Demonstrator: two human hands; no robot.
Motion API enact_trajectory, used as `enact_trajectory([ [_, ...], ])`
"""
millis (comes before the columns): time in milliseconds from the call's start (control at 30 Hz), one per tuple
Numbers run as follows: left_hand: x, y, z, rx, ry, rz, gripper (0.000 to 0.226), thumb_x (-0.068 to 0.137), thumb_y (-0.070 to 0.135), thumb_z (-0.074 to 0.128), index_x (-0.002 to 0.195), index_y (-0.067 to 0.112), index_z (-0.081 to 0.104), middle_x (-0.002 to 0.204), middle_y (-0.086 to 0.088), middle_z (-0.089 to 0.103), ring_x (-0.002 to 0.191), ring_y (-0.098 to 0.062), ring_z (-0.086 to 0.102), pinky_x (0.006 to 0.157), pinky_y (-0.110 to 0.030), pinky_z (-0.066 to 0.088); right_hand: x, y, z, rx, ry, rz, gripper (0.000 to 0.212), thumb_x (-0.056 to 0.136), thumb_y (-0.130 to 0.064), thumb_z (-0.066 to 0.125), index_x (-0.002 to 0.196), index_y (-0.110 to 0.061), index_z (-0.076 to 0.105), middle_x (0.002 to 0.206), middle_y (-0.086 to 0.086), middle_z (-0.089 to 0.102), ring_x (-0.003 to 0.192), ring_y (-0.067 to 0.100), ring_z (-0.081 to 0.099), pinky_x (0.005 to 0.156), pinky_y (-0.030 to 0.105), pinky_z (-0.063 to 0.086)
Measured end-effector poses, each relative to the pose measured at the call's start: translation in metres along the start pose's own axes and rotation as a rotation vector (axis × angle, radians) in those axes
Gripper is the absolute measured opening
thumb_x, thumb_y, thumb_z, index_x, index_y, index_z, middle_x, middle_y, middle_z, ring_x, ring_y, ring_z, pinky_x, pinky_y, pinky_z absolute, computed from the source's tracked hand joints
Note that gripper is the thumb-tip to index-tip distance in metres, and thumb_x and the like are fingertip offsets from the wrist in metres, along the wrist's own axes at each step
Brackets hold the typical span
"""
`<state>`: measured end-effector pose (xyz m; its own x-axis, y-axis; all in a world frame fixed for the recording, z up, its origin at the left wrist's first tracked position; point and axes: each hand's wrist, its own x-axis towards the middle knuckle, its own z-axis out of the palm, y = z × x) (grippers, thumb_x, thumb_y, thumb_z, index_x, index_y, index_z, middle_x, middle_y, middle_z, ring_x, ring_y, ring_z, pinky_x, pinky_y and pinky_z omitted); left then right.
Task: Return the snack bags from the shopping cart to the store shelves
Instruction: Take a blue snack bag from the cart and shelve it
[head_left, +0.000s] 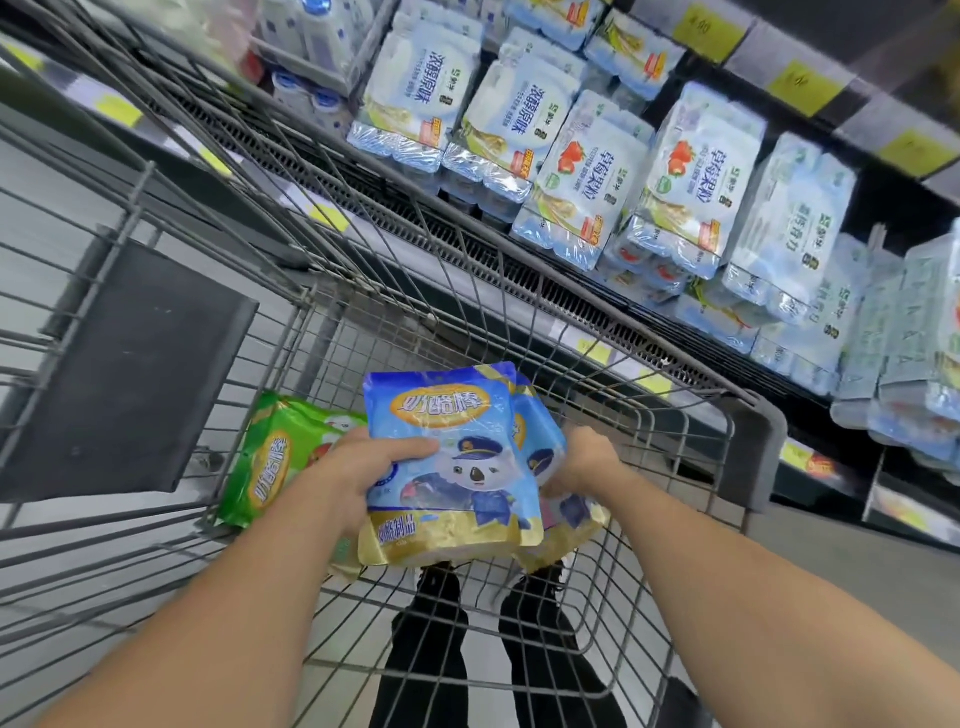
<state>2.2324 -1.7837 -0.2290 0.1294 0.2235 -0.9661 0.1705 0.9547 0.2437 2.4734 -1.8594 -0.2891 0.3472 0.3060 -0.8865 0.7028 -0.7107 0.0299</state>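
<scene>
Inside the grey wire shopping cart, my left hand grips a blue snack bag with a koala in a police cap, holding it upright by its left edge. Right behind it is a second blue bag, and my right hand is closed on its right side. A green snack bag lies in the cart to the left, partly hidden by my left wrist. The store shelves run along the right of the cart.
The shelves hold several pale blue multipacks of yogurt cups, with yellow price tags on the shelf edges. A dark flap hangs on the cart's left wall. My legs and shoes show through the cart floor.
</scene>
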Motion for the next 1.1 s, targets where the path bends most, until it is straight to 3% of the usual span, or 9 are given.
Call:
enact_trajectory([
  [133, 0.001, 0.000, -0.003, 0.009, 0.006, -0.008, 0.037, 0.074, 0.006, 0.083, 0.109, 0.007, 0.071, 0.090, -0.020, 0.078, 0.068, -0.032, 0.075, 0.063, -0.048, 0.062, 0.006, -0.003, 0.007, 0.323, -0.175, -0.016, 0.054, 0.051, -0.024, 0.083, 0.097, 0.000, 0.068, 0.099, 0.019, 0.071, 0.088, 0.032, 0.072, 0.070, 0.041, 0.060],
  [267, -0.001, 0.001, -0.007, 0.015, 0.001, -0.002, 0.038, 0.073, 0.006, 0.084, 0.109, 0.009, 0.071, 0.093, -0.020, 0.078, 0.077, -0.036, 0.075, 0.068, -0.051, 0.062, 0.004, -0.013, 0.016, 0.438, -0.167, -0.066, 0.027, 0.069, -0.019, 0.073, 0.087, -0.002, 0.063, 0.090, 0.017, 0.069, 0.079, 0.029, 0.068, 0.067, 0.037, 0.056],
  [367, -0.002, 0.002, -0.010, 0.025, 0.007, 0.001, 0.036, 0.073, 0.006, 0.084, 0.106, 0.009, 0.071, 0.094, -0.020, 0.078, 0.079, -0.036, 0.075, 0.067, -0.050, 0.062, 0.003, -0.016, 0.020, 0.462, -0.198, -0.083, 0.030, 0.071, -0.020, 0.073, 0.094, -0.002, 0.063, 0.094, 0.017, 0.070, 0.079, 0.025, 0.066, 0.073, 0.039, 0.057],
  [533, -0.006, 0.004, -0.014, 0.032, 0.001, 0.026, 0.027, 0.074, 0.005, 0.083, 0.098, 0.012, 0.072, 0.093, -0.019, 0.078, 0.067, -0.032, 0.075, 0.059, -0.045, 0.062, 0.001, -0.016, 0.028, 0.274, -0.168, -0.098, 0.015, 0.073, -0.016, 0.071, 0.077, -0.009, 0.059, 0.074, 0.003, 0.063, 0.072, 0.019, 0.062, 0.059, 0.028, 0.052],
  [800, -0.059, 0.031, -0.046, 0.214, -0.145, 0.020, 0.056, 0.062, 0.012, 0.088, 0.115, 0.007, 0.071, 0.106, -0.022, 0.076, 0.099, -0.042, 0.072, 0.088, -0.057, 0.057, -0.059, -0.033, -0.028, -0.028, -0.031, -0.212, 0.033, 0.072, -0.021, 0.081, 0.091, -0.004, 0.059, 0.080, 0.006, 0.056, 0.078, 0.026, 0.060, 0.059, 0.030, 0.044],
  [900, -0.093, 0.055, -0.052, 0.256, -0.296, 0.043, 0.076, 0.028, 0.018, 0.102, 0.099, 0.007, 0.078, 0.106, -0.025, 0.075, 0.084, -0.039, 0.075, 0.072, -0.051, 0.063, -0.096, -0.032, -0.069, -0.005, -0.044, -0.276, 0.038, 0.069, -0.020, 0.082, 0.098, -0.001, 0.067, 0.087, 0.011, 0.069, 0.080, 0.027, 0.067, 0.062, 0.033, 0.052],
  [933, -0.103, 0.066, -0.051, 0.278, -0.353, 0.052, 0.075, 0.026, 0.015, 0.102, 0.097, 0.007, 0.079, 0.107, -0.026, 0.074, 0.083, -0.038, 0.075, 0.069, -0.049, 0.063, -0.110, -0.031, -0.083, -0.008, -0.047, -0.302, 0.039, 0.068, -0.020, 0.082, 0.099, 0.000, 0.068, 0.091, 0.012, 0.072, 0.083, 0.028, 0.069, 0.064, 0.035, 0.054],
  [1033, -0.136, 0.102, -0.037, 0.322, -0.516, 0.113, 0.044, 0.051, -0.003, 0.085, 0.095, 0.005, 0.080, 0.103, -0.026, 0.075, 0.080, -0.036, 0.076, 0.068, -0.045, 0.063, -0.156, -0.025, -0.123, -0.052, -0.033, -0.386, 0.046, 0.066, -0.024, 0.084, 0.101, 0.000, 0.066, 0.094, 0.014, 0.070, 0.088, 0.031, 0.068, 0.063, 0.036, 0.051],
  [1100, -0.154, 0.129, -0.020, 0.355, -0.600, 0.186, 0.050, 0.044, 0.001, 0.092, 0.093, 0.006, 0.080, 0.100, -0.026, 0.075, 0.077, -0.034, 0.076, 0.066, -0.041, 0.063, -0.184, -0.018, -0.146, -0.090, -0.030, -0.429, 0.048, 0.066, -0.027, 0.085, 0.103, -0.003, 0.065, 0.098, 0.011, 0.068, 0.090, 0.029, 0.065, 0.066, 0.034, 0.050],
])
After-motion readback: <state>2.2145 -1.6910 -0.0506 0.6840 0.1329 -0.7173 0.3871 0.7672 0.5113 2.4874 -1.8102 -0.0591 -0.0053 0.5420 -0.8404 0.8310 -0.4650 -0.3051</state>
